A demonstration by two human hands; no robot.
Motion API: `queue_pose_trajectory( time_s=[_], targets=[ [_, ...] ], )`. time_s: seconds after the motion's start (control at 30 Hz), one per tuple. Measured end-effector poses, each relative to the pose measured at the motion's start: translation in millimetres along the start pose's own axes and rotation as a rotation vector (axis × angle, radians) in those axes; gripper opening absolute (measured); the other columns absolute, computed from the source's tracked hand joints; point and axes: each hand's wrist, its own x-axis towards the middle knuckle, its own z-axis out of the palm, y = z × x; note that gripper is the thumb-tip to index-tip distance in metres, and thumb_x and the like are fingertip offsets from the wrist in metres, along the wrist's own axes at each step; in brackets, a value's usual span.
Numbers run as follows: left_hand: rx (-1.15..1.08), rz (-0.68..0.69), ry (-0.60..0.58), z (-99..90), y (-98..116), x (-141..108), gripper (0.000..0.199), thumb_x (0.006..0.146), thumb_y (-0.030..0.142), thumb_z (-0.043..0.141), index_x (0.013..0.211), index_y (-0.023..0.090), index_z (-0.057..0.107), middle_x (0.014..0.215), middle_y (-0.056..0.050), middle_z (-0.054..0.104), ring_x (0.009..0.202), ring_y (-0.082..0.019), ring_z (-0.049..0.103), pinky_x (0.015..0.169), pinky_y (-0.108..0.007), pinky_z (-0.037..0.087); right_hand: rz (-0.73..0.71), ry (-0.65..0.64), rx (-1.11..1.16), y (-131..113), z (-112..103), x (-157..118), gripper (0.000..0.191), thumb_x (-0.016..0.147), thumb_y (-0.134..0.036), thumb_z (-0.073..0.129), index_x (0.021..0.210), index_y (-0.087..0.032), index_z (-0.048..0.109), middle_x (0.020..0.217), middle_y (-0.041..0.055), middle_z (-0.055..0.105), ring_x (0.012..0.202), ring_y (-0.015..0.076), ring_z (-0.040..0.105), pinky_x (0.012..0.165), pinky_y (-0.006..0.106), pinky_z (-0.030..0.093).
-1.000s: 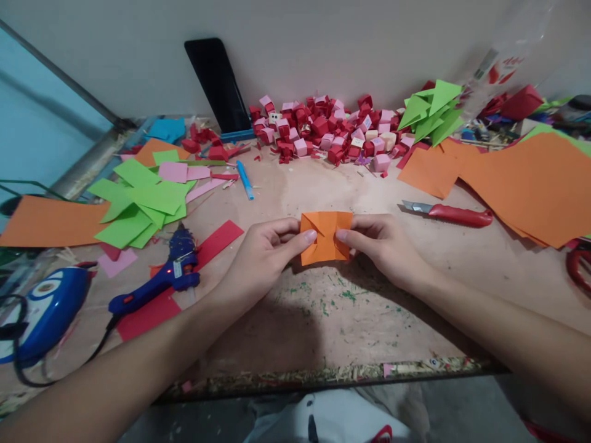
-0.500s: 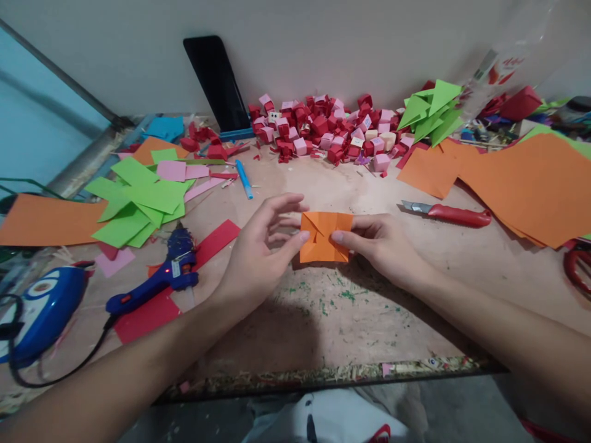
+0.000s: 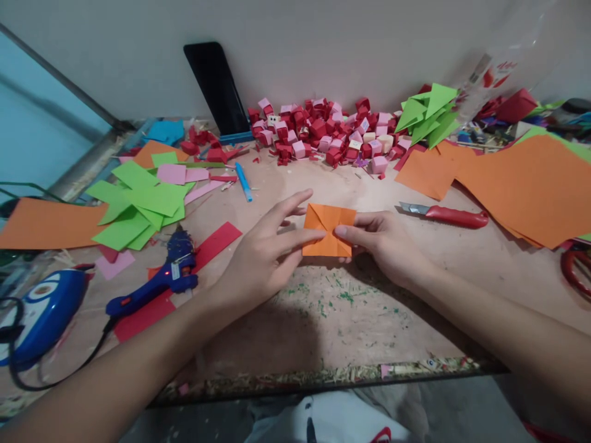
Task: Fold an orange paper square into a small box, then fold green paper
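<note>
The left hand (image 3: pixel 258 255) spreads its fingers, one touching the folded orange paper (image 3: pixel 329 244); its grip I cannot tell. The right hand (image 3: pixel 388 243) pinches the paper's right side, over the table (image 3: pixel 378 335). Probably light, easily creased: hold its edges.
</note>
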Motion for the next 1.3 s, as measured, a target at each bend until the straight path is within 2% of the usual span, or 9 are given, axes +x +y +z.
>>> queue_pose_trajectory(
  time_s=[0.1, 0.43, 0.57, 0.7, 0.8, 0.93, 1.03, 1.23, 1.3],
  targets=[
    [-0.1, -0.06, 0.004, -1.0, -0.6, 0.8, 0.029, 0.095, 0.012, 0.066, 0.116, 0.027, 0.079, 0.168, -0.008, 0.041, 0.139, -0.029, 0.057, 0.114, -0.049, 0.052, 0.014, -0.039, 0.075, 0.7, -2.7, 2.2, 0.028, 0.078, -0.044, 0.088, 0.089, -0.019, 0.081, 0.083, 0.0064, 0.076, 0.065, 0.017, 0.068, 0.064, 0.032, 0.057],
    [-0.357, -0.259, 0.035, -2.9, 5.7, 3.6, 0.011, 0.087, 0.027, 0.084, 0.096, 0.03, 0.085, 0.157, -0.003, 0.056, 0.121, -0.024, 0.068, 0.107, -0.041, 0.056, 0.02, -0.052, 0.074, -4.7, 2.0, -2.7, 0.028, 0.076, -0.042, 0.091, 0.086, -0.017, 0.081, 0.078, 0.0047, 0.076, 0.059, 0.0144, 0.068, 0.058, 0.026, 0.056],
    [-0.472, -0.402, 0.092, 1.8, 7.3, 5.3, 0.005, 0.088, 0.027, 0.082, 0.092, 0.028, 0.086, 0.128, -0.004, 0.075, 0.112, -0.022, 0.071, 0.099, -0.035, 0.058, -0.045, -0.028, -0.035, -8.5, 4.4, -4.7, 0.026, 0.08, -0.04, 0.089, 0.085, -0.016, 0.08, 0.071, 0.0028, 0.074, 0.055, 0.0126, 0.065, 0.055, 0.024, 0.054],
    [-0.584, -0.49, 0.083, 4.7, 10.5, 5.8, 0.006, 0.089, 0.026, 0.08, 0.086, 0.024, 0.085, 0.091, -0.002, 0.08, 0.084, -0.017, 0.073, 0.075, -0.027, 0.059, -0.091, -0.044, -0.063, -7.3, 4.0, -3.9, 0.025, 0.083, -0.039, 0.086, 0.088, -0.015, 0.08, 0.07, 0.0025, 0.074, 0.057, 0.0126, 0.066, 0.055, 0.023, 0.054],
    [-0.535, -0.443, 0.121, 4.5, 11.8, 4.9, 0.005, 0.088, 0.022, 0.08, 0.088, 0.024, 0.085, 0.092, -0.002, 0.08, 0.081, -0.016, 0.073, 0.07, -0.024, 0.058, -0.091, -0.043, -0.026, -4.4, 3.3, -2.5, 0.024, 0.084, -0.038, 0.085, 0.088, -0.015, 0.079, 0.074, 0.0024, 0.074, 0.058, 0.0123, 0.067, 0.056, 0.023, 0.055],
    [-0.312, -0.224, 0.15, 3.5, 11.0, 2.8, 0.017, 0.088, 0.016, 0.079, 0.1, 0.027, 0.086, 0.11, -0.002, 0.08, 0.097, -0.017, 0.075, 0.084, -0.024, 0.06, -0.058, -0.03, 0.021, -1.5, 2.5, -1.2, 0.026, 0.084, -0.04, 0.085, 0.087, -0.015, 0.08, 0.078, 0.0041, 0.075, 0.059, 0.0118, 0.067, 0.057, 0.023, 0.055],
    [-0.189, -0.13, 0.16, 3.2, 10.5, 2.1, 0.02, 0.091, 0.015, 0.077, 0.107, 0.026, 0.085, 0.121, -0.004, 0.078, 0.105, -0.017, 0.074, 0.093, -0.025, 0.059, -0.042, -0.021, 0.05, -1.4, 1.7, -0.8, 0.026, 0.083, -0.04, 0.086, 0.09, -0.015, 0.081, 0.079, 0.0042, 0.075, 0.058, 0.0112, 0.066, 0.056, 0.022, 0.054],
    [-0.302, -0.266, 0.103, 5.4, 7.7, 3.4, 0.013, 0.096, 0.022, 0.074, 0.103, 0.024, 0.085, 0.108, -0.003, 0.08, 0.099, -0.016, 0.074, 0.085, -0.024, 0.058, -0.067, -0.048, 0.018, -1.9, 1.5, 0.2, 0.027, 0.082, -0.039, 0.087, 0.091, -0.015, 0.08, 0.078, 0.0037, 0.074, 0.056, 0.0121, 0.067, 0.054, 0.024, 0.055],
    [-0.366, -0.317, 0.123, 7.0, 6.1, 3.5, 0.012, 0.096, 0.025, 0.073, 0.1, 0.024, 0.085, 0.104, -0.003, 0.08, 0.095, -0.016, 0.074, 0.081, -0.024, 0.058, -0.095, -0.041, 0.025, -1.4, 2.4, 0.0, 0.028, 0.087, -0.039, 0.083, 0.103, -0.017, 0.077, 0.076, 0.0015, 0.072, 0.057, 0.0138, 0.069, 0.056, 0.025, 0.056]
  ],
)
